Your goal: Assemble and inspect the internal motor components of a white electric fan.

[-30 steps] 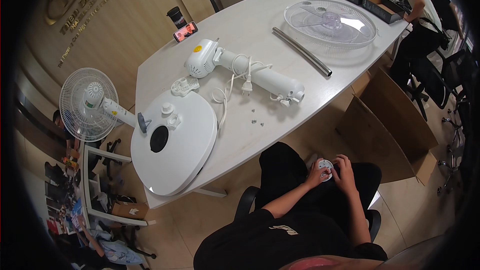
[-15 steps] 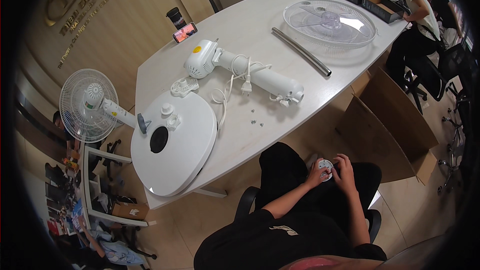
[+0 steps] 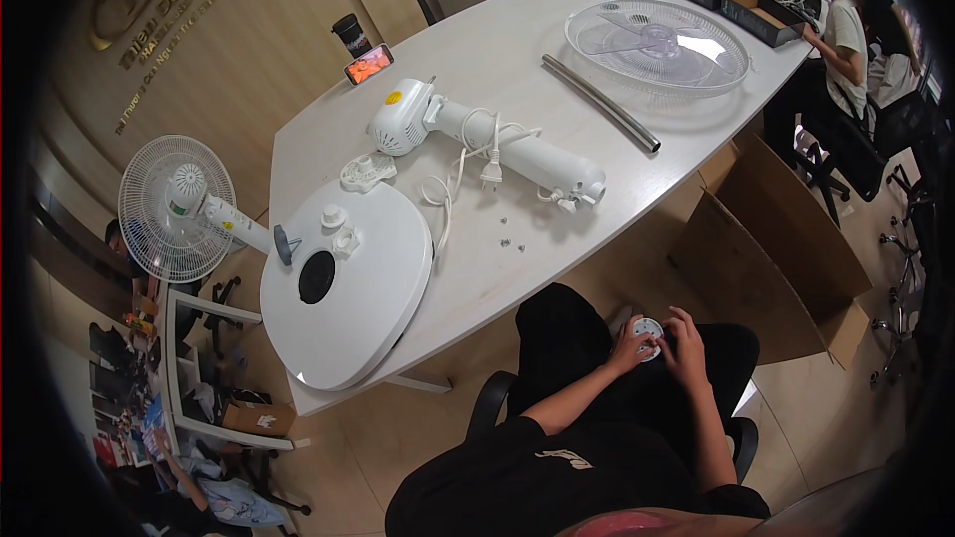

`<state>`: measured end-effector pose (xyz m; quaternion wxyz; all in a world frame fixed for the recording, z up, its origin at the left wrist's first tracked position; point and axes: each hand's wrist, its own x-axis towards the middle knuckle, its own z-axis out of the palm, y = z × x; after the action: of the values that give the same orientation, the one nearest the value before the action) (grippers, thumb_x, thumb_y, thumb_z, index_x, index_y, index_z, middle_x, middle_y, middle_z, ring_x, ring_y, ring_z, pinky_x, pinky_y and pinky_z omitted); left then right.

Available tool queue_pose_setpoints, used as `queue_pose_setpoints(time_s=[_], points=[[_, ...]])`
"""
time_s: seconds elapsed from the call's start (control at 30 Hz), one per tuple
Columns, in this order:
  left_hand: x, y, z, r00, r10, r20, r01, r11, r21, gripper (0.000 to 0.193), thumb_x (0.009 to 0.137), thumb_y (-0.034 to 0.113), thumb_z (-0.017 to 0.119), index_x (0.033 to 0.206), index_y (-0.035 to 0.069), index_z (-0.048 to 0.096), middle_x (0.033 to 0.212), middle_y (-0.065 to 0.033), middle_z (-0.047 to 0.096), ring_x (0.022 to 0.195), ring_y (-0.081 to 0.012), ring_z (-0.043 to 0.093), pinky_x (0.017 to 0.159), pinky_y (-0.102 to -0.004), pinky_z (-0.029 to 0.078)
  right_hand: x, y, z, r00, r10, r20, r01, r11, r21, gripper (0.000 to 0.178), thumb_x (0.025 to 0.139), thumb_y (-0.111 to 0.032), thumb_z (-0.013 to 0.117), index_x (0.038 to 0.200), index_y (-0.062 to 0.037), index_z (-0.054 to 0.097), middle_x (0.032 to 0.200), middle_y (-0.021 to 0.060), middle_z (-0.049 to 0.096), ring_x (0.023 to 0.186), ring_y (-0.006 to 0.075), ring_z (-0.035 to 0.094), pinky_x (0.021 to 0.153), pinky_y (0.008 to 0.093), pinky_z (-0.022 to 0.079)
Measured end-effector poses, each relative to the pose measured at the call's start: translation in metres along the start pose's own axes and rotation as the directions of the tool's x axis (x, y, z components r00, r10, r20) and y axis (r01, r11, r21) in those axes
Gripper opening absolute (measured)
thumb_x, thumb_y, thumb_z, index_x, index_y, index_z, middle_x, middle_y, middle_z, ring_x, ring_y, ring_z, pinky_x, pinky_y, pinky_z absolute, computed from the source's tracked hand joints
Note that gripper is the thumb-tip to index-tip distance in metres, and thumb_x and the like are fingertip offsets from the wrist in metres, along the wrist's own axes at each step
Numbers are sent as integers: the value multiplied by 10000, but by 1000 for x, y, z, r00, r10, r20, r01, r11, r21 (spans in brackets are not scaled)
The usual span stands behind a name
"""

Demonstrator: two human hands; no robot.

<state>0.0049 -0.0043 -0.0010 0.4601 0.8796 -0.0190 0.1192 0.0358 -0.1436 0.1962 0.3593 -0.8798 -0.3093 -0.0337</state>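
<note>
Over my lap, my left hand (image 3: pixel 629 350) grips a small round white plastic part (image 3: pixel 649 328) with dark holes in its face. My right hand (image 3: pixel 684 346) is at the part's right side, fingers bent; whether it pinches something small there is hard to make out. On the table ahead lies a white fan motor head (image 3: pixel 401 117) joined to a thick white neck (image 3: pixel 537 161), its power cord (image 3: pixel 494 151) wound about it. Several small screws (image 3: pixel 504 242) are scattered near the table edge. A round white fan base (image 3: pixel 348 328) rests at the left corner, with small white fittings (image 3: pixel 344 242) on top.
A metal tube (image 3: pixel 602 104) and a fan guard with clear blades (image 3: pixel 662 50) lie farther back on the table (image 3: pixel 477 50). An open cardboard box (image 3: pixel 761 259) stands right of my legs. An assembled fan (image 3: pixel 179 204) is at left. Someone (image 3: pixel 846 50) sits at far right.
My hands stay over my lap with the white part, the right fingers shifting only slightly. At the far right, the other person has moved their head and arm.
</note>
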Motion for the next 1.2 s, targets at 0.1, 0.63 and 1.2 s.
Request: queue_pose_setpoints(time_s=[0.1,0.63,1.2], points=[[1,3,-1,1000,1,9,-1,999,-34,224,758,190,822,931,164,684,1449,-163,383,1337,-414,395,1089,-498,358,-1,-4,-4,992,-113,-63,116,991,62,426,816,-70,747,1203,-53,569,1320,156,576,1011,376,658,821,392,539],[0,3,-4,1000,10,12,-10,1000,-28,234,765,211,826,937,140,684,1458,-172,375,1328,-421,397,1089,-500,357,1,-9,-2,993,-104,-54,103,995,-11,526,790,-49,746,1277,-71,550,1127,144,650,996,361,637,847,404,506],[-1,3,-5,1000,3,17,-2,998,-58,243,756,201,832,922,134,668,1450,-185,383,1337,-425,392,1095,-502,351,-3,-6,4,986,-86,-143,87,996,6,504,807,-57,730,1285,-58,570,1174,161,620,1025,357,625,854,419,498]])
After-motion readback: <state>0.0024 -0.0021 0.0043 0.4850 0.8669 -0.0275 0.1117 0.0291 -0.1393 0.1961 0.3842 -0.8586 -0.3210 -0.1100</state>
